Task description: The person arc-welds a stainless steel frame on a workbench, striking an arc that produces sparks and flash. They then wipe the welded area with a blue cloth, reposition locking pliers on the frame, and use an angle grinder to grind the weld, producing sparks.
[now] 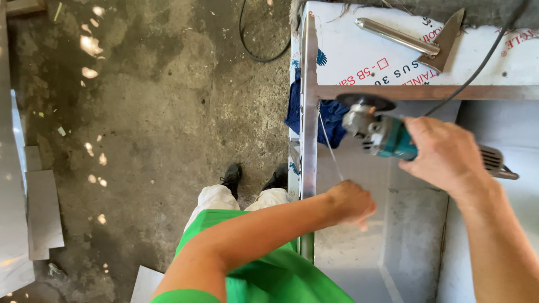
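A teal angle grinder (387,134) is gripped by the right hand (443,154); a thin wire (331,148) is pinched in the left hand's (351,202) closed fingers (365,216).

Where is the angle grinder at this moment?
In the head view, the angle grinder is right of centre, gripped by the right hand, with its disc just under the steel crossbar and right of the blue cloth.

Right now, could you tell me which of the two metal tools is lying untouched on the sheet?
The trowel-like tool with the shiny handle; the teal angle grinder is in the right hand.
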